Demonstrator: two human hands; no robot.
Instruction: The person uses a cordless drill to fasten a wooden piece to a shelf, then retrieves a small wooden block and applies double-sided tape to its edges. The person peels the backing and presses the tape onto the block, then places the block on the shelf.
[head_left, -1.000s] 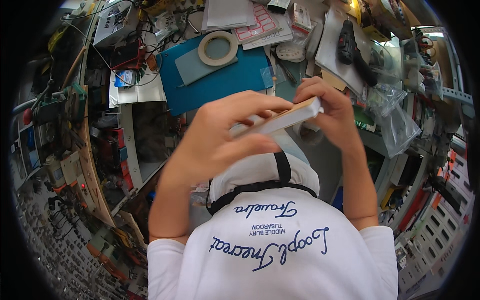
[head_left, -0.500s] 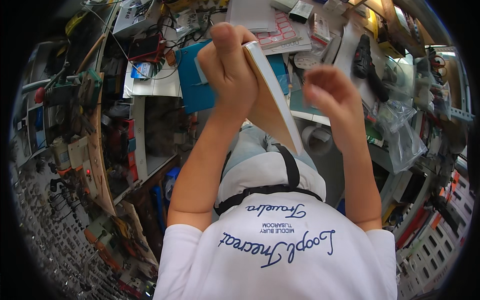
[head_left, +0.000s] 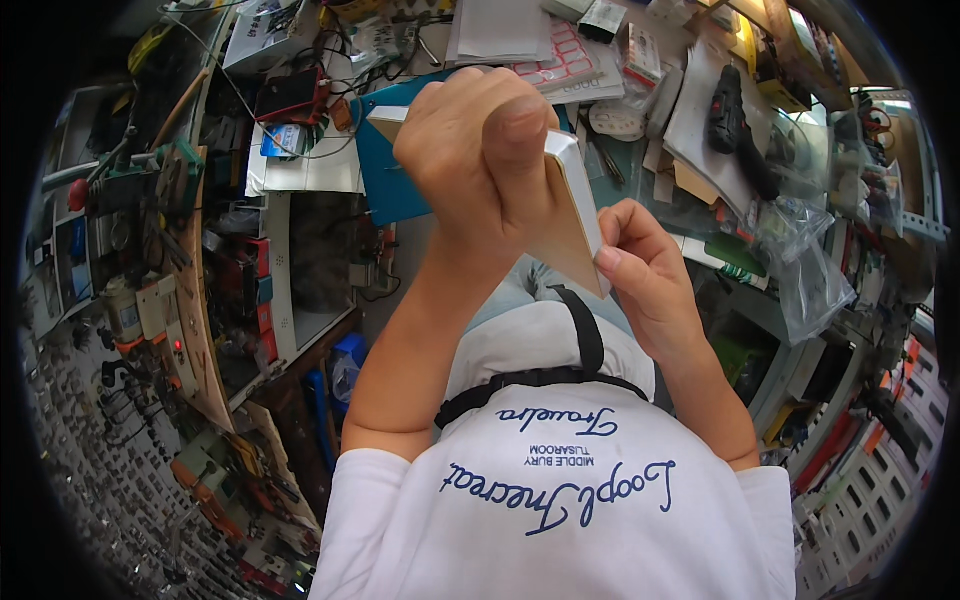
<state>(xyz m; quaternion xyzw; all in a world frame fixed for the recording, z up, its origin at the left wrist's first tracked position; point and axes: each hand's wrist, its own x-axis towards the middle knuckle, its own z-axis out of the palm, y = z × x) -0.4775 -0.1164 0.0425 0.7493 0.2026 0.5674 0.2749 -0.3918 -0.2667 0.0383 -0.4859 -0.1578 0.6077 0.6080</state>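
My left hand (head_left: pixel 472 165) is wrapped round the upper part of a flat, rectangular tan-faced slab with white edges (head_left: pixel 572 225), its thumb lying over the top edge. The slab is tilted in front of my waist, and its exact kind cannot be made out. At its lower right edge is my right hand (head_left: pixel 650 280), with thumb and fingertips closed on that edge. My left hand hides much of the slab's upper side. Behind the slab, a blue flat sheet or folder (head_left: pixel 388 180) lies at the bench edge.
A cordless drill (head_left: pixel 730 125) lies on papers at the right, above a clear plastic bag (head_left: pixel 795 265) hanging there. A red and black device (head_left: pixel 290 95) sits at back left with cables. Red-patterned sheets (head_left: pixel 560 65) lie at the back. A green vise-like tool (head_left: pixel 180 180) stands left.
My right hand has come down and inward to the slab's edge, where it was apart before. My left hand has turned and shifted right with the slab, whose lower end stays near the same place.
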